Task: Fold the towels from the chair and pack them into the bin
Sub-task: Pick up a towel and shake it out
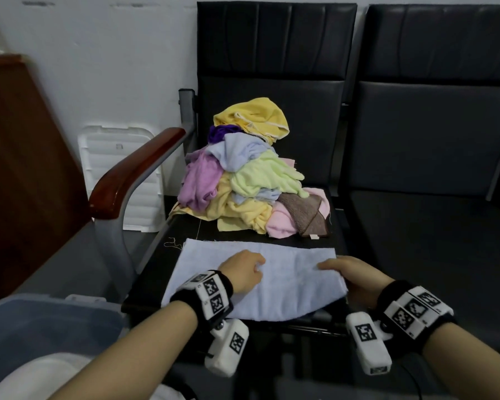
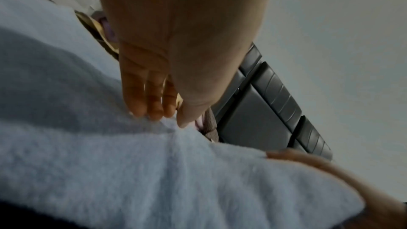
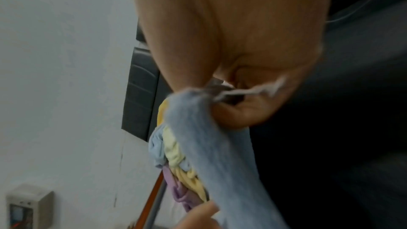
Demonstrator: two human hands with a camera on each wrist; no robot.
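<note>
Nearest you, at lower left, sits the translucent bin (image 1: 41, 321) with something white inside it. Just beyond, your left hand (image 1: 243, 274) rests on the pale blue towel (image 1: 289, 281) spread over the front of the black chair seat (image 1: 339, 238); its fingertips (image 2: 154, 111) and thumb press together into the cloth, bunching a small ridge near the towel's middle. Your right hand (image 1: 351, 280) takes the towel's right edge, thumb on top and fingers curled beneath, so that grip is closed on the fabric; the right wrist view is blurred but shows the cloth (image 3: 220, 145) gathered in the fist. Farther back on the same seat lies the heap of unfolded towels (image 1: 251, 174), yellow, lilac, green, pink and brown, apart from the spread one. A wooden armrest (image 1: 133, 171) runs along the left, with a second chair (image 1: 433, 145) beside on the right.
</note>
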